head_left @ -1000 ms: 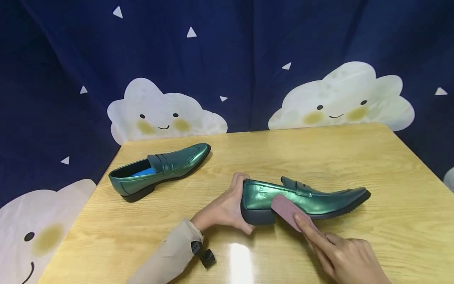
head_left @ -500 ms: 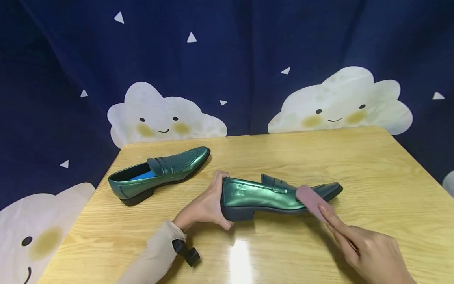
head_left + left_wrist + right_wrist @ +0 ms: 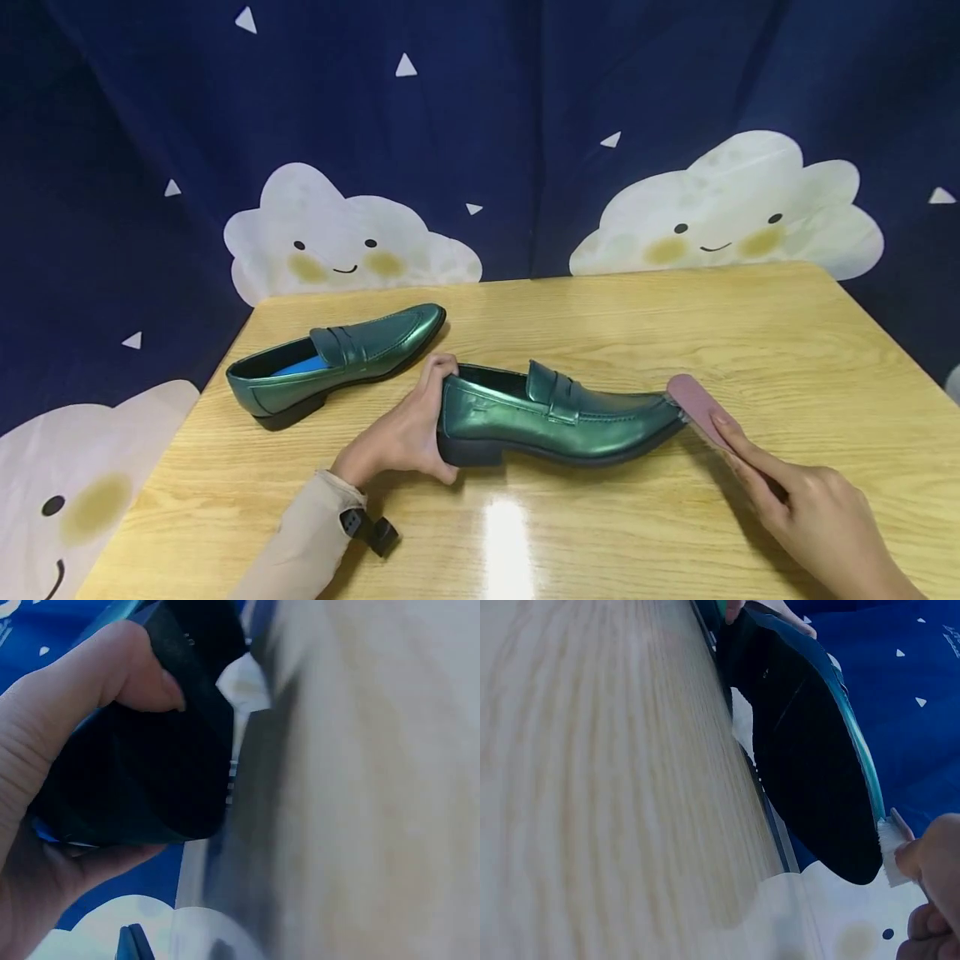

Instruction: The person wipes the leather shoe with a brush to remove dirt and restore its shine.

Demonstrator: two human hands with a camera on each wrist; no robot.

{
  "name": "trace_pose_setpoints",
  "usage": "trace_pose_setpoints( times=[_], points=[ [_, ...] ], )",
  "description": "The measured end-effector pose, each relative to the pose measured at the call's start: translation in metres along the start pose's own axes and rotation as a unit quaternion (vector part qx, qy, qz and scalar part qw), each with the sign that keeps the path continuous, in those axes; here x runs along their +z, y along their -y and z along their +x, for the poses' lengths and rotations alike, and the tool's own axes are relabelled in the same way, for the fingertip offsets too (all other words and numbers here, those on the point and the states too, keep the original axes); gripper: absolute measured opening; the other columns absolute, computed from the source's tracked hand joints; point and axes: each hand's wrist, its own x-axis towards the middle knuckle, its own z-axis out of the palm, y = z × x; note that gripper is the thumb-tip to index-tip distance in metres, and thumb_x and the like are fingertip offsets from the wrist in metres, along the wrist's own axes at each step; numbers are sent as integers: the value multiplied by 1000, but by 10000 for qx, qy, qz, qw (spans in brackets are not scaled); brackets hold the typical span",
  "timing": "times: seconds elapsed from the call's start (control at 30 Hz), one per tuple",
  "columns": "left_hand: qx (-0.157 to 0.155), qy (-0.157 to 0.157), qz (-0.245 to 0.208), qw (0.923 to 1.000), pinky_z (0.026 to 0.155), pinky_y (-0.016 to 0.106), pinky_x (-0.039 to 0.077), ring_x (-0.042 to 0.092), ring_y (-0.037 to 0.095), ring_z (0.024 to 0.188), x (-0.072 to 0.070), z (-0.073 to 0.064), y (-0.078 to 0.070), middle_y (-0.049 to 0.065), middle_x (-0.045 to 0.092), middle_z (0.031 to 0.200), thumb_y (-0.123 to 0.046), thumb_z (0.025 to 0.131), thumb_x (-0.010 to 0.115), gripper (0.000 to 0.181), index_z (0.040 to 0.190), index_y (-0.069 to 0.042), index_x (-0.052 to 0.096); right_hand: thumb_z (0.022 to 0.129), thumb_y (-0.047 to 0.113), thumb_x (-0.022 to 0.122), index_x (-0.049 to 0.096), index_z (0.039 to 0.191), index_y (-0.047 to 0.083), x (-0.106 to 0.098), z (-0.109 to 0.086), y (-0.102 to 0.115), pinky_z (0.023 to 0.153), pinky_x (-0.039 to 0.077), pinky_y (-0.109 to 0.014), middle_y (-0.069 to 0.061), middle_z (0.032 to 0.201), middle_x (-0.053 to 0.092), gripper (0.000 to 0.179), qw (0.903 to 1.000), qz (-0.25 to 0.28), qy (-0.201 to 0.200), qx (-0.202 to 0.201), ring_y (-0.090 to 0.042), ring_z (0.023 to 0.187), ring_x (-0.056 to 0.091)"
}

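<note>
A shiny green loafer (image 3: 555, 421) is held just above the wooden table, its toe pointing right. My left hand (image 3: 405, 429) grips it round the heel, and in the left wrist view the thumb (image 3: 142, 675) presses on the dark heel (image 3: 142, 765). In my right hand (image 3: 806, 500) is a pink-backed brush (image 3: 697, 408), index finger stretched along its back. Its pale bristles (image 3: 892, 851) touch the toe in the right wrist view, where the black sole (image 3: 810, 757) also shows. The brush handle is mostly hidden by the hand.
A matching green loafer (image 3: 337, 362) with a blue insole stands upright at the back left of the wooden table (image 3: 637, 325). Behind the table hangs a dark blue curtain (image 3: 510, 108) with white clouds and triangles. A black strap device (image 3: 367, 532) sits on the left sleeve.
My left hand has shifted left with the loafer, which has turned to show more of its opening. The brush has travelled right along the shoe's side, from near the heel to the toe.
</note>
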Motion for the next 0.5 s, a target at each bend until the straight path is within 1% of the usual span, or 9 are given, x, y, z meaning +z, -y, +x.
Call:
trace_pose_setpoints(
  times=[0.1, 0.17, 0.3, 0.4, 0.5],
  points=[
    [74, -91, 202, 9997, 89, 36, 47, 41, 29, 115, 3, -6, -4, 17, 22, 131, -20, 40, 88, 109, 128, 1, 27, 100, 40, 48, 57, 136, 22, 0, 1, 3, 40, 18, -21, 23, 45, 19, 41, 9999, -69, 133, 11, 8, 43, 12],
    [180, -142, 372, 9990, 88, 37, 48, 40, 31, 117, 6, -10, -6, 18, 21, 131, -21, 41, 88, 107, 127, 1, 27, 100, 39, 49, 57, 136, 22, 0, 3, 4, 40, 18, -22, 23, 45, 19, 41, 9998, -67, 166, -11, 7, 44, 12],
    [335, -209, 655, 9971, 88, 37, 48, 43, 32, 116, 8, -17, -9, 19, 23, 131, -21, 44, 88, 102, 125, 1, 29, 97, 29, 58, 56, 137, 22, -2, 10, 6, 40, 19, -22, 22, 47, 19, 41, 9992, -113, 391, -18, 5, 45, 13],
    [402, -173, 992, 9941, 89, 38, 48, 48, 33, 111, 9, -19, -12, 20, 26, 130, -23, 46, 90, 99, 123, 2, 32, 91, 20, 65, 54, 139, 25, -3, 19, 8, 40, 19, -24, 18, 46, 20, 49, 9969, -282, 722, 126, 0, 43, 17],
    [416, -22, 1362, 9898, 89, 38, 49, 51, 32, 105, 10, -20, -17, 19, 28, 130, -27, 51, 91, 96, 123, 2, 34, 90, 20, 66, 53, 139, 28, 0, 27, 8, 40, 19, -27, 13, 46, 22, 52, 9938, -426, 997, 256, -6, 43, 21]
  ],
)
